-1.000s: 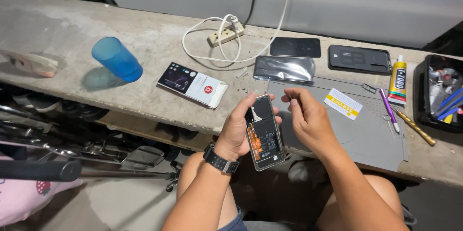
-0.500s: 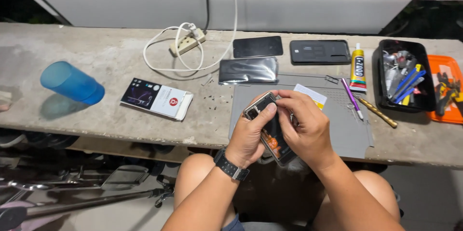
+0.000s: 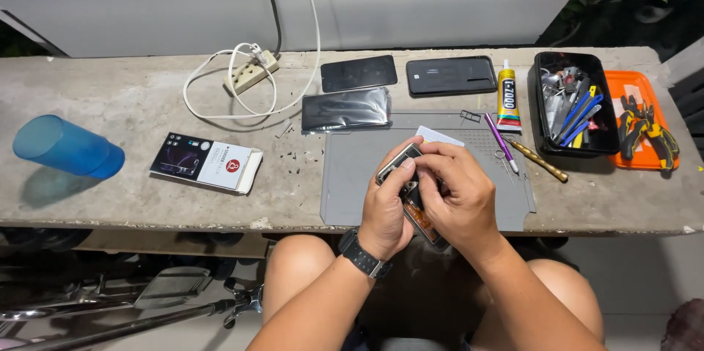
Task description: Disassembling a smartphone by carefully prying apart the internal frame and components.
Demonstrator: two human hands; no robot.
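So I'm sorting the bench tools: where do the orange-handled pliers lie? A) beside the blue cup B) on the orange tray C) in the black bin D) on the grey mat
B: the orange-handled pliers rest on the orange tray at the bench's far right, beside the black bin.

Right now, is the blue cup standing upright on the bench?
No, the blue cup lies on its side at the left end of the concrete bench, far from both hands holding the opened phone.

Opened phone (image 3: 414, 200), tilted, between hands
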